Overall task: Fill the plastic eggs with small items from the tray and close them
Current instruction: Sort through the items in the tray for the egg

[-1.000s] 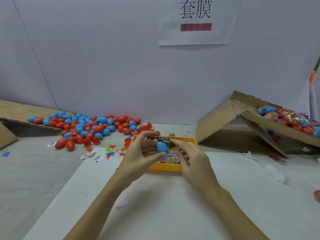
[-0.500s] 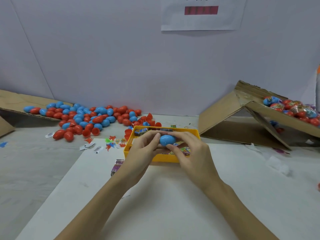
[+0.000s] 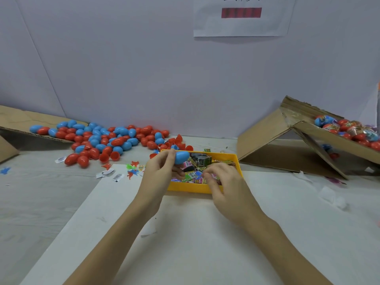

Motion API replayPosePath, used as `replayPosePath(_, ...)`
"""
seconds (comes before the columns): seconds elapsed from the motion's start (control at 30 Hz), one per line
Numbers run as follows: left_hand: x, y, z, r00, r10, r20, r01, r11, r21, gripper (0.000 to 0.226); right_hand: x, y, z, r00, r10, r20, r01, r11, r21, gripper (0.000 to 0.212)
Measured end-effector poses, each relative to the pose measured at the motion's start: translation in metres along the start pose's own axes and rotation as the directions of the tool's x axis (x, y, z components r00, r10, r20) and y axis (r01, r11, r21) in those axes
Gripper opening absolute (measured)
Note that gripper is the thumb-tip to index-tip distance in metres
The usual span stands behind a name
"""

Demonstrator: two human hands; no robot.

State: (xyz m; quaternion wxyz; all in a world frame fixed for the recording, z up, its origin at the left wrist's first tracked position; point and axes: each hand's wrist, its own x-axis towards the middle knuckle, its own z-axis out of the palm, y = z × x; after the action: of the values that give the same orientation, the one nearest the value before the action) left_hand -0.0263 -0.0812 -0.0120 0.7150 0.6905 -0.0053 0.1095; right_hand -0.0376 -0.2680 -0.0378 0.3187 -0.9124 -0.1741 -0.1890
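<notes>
— White sheeting covers the surface [image 3: 185, 243] closest to you, with both your forearms reaching across it. What's your right hand [image 3: 224, 182] doing?

— It sits over the near edge of the yellow tray [image 3: 236, 161], fingers curled down among the small packets [image 3: 195, 174]. Whether it has pinched one yet, I cannot tell; the fingertips are hidden.

— And your left hand [image 3: 162, 171]?

— Just left of it, at the tray's left side, gripping a blue egg [image 3: 182, 157] between thumb and fingers. The egg lies with its long axis roughly sideways, its free end pointing right toward your other hand.

— So the filling goes leftward?

— I'd judge so: the egg is up and left of your right hand, very near. Farther back, loose red and blue eggs [image 3: 107, 140] spread to the left, and wrapped ones fill a cardboard box [image 3: 329, 140] far right.
</notes>
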Motion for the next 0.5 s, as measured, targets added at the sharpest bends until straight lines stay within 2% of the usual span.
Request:
replayPosePath(0.07,0.0021,-0.0022,-0.0023,0.999,-0.021,-0.027,0.021,1.0,-0.004,0.034,-0.0009,0.0074,0.0047,0.994,0.01,0.112,0.006,0.989,-0.15,0.031)
replayPosePath(0.13,0.003,-0.0033,-0.0027,0.999,-0.033,-0.03,0.033,0.999,-0.009,0.035,-0.0015,0.0104,0.0079,0.99,0.016,0.139,0.011,0.981,-0.194,0.035)
replayPosePath(0.3,0.0027,-0.0055,0.0004,1.0,-0.031,-0.002,0.031,0.999,0.007,0.031,0.001,0.0098,0.0085,0.998,0.044,0.051,-0.038,0.994,-0.106,0.029)
replayPosePath(0.5,0.0017,-0.0051,0.0017,1.0,-0.029,0.002,0.029,0.999,0.014,0.024,0.0027,0.0035,-0.0006,0.99,-0.024,-0.14,0.029,0.999,0.035,0.016)
